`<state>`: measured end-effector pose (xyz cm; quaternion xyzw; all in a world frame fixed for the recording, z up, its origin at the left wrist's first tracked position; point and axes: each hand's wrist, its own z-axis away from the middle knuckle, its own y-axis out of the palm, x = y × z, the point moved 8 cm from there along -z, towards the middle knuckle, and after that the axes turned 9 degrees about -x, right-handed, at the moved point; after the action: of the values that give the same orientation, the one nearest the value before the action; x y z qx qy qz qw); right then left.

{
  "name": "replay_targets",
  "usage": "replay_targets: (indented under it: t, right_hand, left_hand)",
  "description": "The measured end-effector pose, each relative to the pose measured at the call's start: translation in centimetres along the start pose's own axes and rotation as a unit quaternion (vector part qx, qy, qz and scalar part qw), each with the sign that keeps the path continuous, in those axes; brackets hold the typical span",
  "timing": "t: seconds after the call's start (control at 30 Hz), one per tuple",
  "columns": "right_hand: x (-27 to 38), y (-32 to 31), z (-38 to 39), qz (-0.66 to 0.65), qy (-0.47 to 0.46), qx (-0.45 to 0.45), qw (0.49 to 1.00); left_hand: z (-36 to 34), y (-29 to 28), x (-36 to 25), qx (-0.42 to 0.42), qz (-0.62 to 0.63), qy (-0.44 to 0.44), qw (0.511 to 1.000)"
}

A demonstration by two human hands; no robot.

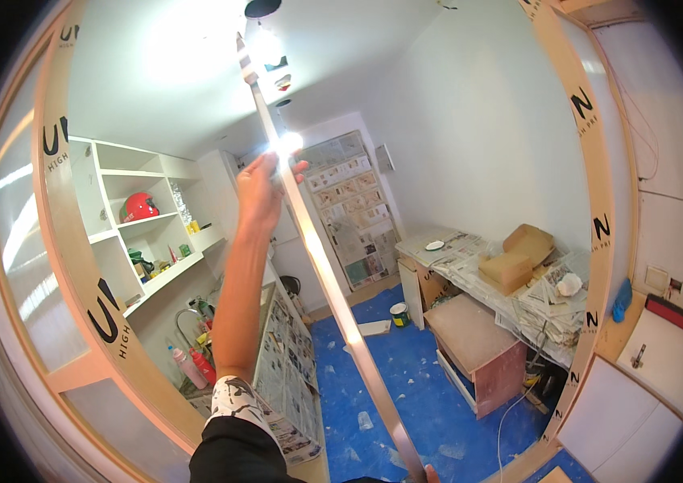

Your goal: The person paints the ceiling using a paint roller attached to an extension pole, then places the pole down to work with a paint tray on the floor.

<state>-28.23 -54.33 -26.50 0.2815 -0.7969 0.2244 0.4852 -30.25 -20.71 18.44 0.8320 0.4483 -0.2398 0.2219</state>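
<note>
A long, pale, shiny bar (329, 278) slants across the middle, from near the ceiling at the upper left down to the lower edge. My left hand (265, 183) is raised and closed around its upper part, with fingertips showing on the right side. Beyond that grip, the bar's far end looks wider and tapers to a point close to the ceiling light. At the lower edge, only a finger's width of my right hand (432, 473) shows, against the bar's near end. Most of that hand lies outside the picture.
A wooden door frame (92, 322) borders both sides. Left are white shelves (128, 181) with a red helmet (141, 206). Blue sheeting (358, 366) with scraps covers the floor. Right stand a newspaper-covered counter (454, 253), a cardboard box (511, 270) and a low cabinet (478, 338); a can (399, 315) is nearby.
</note>
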Motion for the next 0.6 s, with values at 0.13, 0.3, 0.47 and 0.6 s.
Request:
replay_targets:
  t: [0.13,0.3,0.47,0.6]
  right_hand:
    - [-2.5,1.0,-0.9,-0.046,0.032,0.008,0.998]
    - [-5.1,2.5,-2.7,-0.038,0.032,-0.008,0.999]
    - [-7.4,3.3,-6.8,-0.049,0.113,0.053,0.991]
    - [-10.1,3.6,-9.7,-0.033,0.064,0.002,0.997]
  left_hand:
    - [-0.1,-0.7,3.8,-0.004,-0.019,-0.046,0.999]
    - [-1.0,-1.3,10.0,-0.003,-0.036,-0.094,0.995]
    - [-3.0,-0.9,16.3,0.016,-0.049,-0.14,0.989]
    - [-3.3,0.4,21.0,0.035,-0.063,-0.145,0.987]
